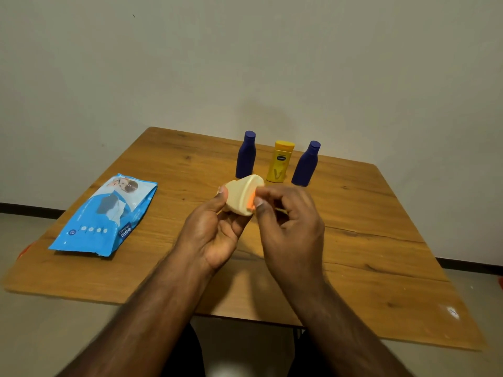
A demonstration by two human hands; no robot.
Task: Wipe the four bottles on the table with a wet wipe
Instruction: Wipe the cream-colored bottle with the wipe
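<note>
Above table (353, 240), bottle (242, 195) between hands.

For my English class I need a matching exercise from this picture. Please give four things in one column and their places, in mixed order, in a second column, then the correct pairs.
Things
1. blue plastic pack of wet wipes
2. yellow plastic bottle with a dark label
3. cream plastic bottle with an orange part
4. left hand

Places
A. standing between two dark blue bottles
B. gripping the cream bottle from the left
C. lying on the left part of the wooden table
D. held above the table in both hands

Pairs: 1-C, 2-A, 3-D, 4-B
</note>
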